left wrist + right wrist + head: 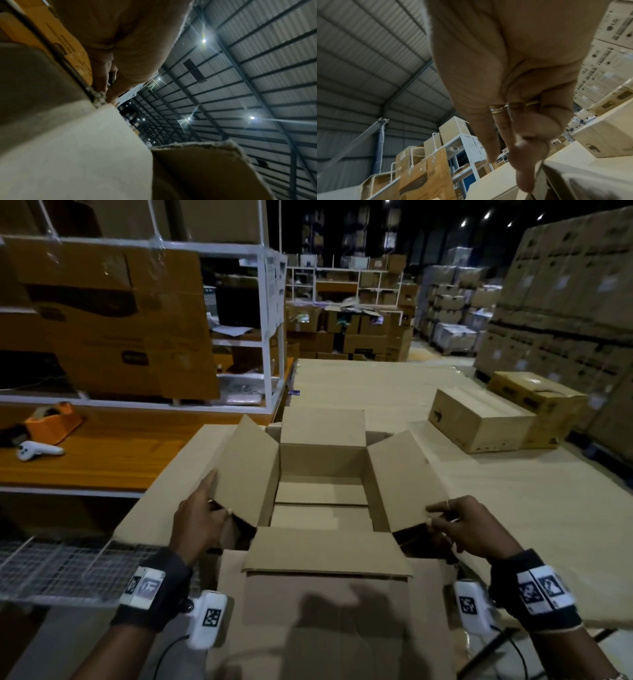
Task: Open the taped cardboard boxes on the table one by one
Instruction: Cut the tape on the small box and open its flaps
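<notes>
Two shut boxes (pixel 479 421) wait behind; left hand (pixel 200 518) and right hand (pixel 460 525) pinch open box's (pixel 322 474) side flaps

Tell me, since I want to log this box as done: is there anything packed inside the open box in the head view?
No: the open box shows only its bare bottom flaps, while the left hand and right hand hold its side flaps apart.

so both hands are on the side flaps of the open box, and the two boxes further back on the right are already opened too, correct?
Not quite. The left hand and right hand do hold the side flaps of the open box, but the head view shows the two boxes further back still closed.
</notes>
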### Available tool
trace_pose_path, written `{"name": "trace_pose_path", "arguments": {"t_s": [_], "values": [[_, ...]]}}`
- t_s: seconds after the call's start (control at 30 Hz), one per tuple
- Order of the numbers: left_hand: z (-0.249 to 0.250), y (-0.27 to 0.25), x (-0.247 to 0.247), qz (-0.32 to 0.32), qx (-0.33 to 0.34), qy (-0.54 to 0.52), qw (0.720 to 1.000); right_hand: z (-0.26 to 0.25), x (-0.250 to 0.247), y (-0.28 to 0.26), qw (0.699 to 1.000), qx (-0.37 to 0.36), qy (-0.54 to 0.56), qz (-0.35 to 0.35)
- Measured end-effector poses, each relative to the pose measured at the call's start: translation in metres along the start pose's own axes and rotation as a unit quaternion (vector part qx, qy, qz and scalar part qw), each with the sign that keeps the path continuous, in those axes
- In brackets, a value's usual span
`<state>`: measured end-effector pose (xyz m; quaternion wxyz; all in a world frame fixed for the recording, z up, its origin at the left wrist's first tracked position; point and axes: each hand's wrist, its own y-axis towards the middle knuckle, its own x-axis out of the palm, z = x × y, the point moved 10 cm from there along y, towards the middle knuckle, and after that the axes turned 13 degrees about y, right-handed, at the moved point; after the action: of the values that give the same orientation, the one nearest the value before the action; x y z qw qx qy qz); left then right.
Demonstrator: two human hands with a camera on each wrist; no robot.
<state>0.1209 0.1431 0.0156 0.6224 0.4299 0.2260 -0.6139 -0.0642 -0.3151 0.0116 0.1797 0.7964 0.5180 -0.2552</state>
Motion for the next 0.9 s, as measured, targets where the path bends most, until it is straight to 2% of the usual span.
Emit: {"name": "trace_pose_path", "arguments": {"t_s": [0.1, 0.2, 0.3, 0.33, 0.4, 0.47, 0.53, 0.7, 0.9], "values": [[-0.001, 0.001, -0.006, 0.001, -0.024, 0.049, 0.998, -0.015, 0.009, -0.016, 1.000, -0.011, 0.018, -0.021], [0.012, -0.011, -0.017, 0.042, -0.038, 0.118, 0.991, -0.046, 0.033, -0.034, 0.995, -0.050, 0.041, -0.079], [0.045, -0.027, -0.017, 0.080, 0.035, 0.107, 0.990, -0.063, 0.059, -0.042, 0.988, -0.085, 0.011, -0.126], [0.057, -0.029, -0.008, 0.063, 0.074, 0.109, 0.989, -0.064, 0.068, -0.042, 0.986, -0.089, -0.012, -0.139], [0.067, -0.029, 0.021, -0.022, 0.116, 0.115, 0.986, -0.065, 0.084, -0.041, 0.981, -0.091, -0.039, -0.168], [0.063, -0.029, 0.052, -0.121, 0.112, 0.134, 0.977, -0.064, 0.099, -0.041, 0.975, -0.085, -0.040, -0.199], [0.056, -0.029, 0.070, -0.175, 0.099, 0.171, 0.965, -0.059, 0.111, -0.043, 0.973, -0.075, -0.040, -0.214], [0.051, -0.026, 0.082, -0.214, 0.101, 0.209, 0.949, -0.046, 0.117, -0.042, 0.986, -0.080, -0.038, -0.141], [0.060, -0.028, 0.077, -0.227, 0.112, 0.191, 0.948, -0.042, 0.119, -0.044, 0.992, -0.073, -0.052, -0.086]]}}
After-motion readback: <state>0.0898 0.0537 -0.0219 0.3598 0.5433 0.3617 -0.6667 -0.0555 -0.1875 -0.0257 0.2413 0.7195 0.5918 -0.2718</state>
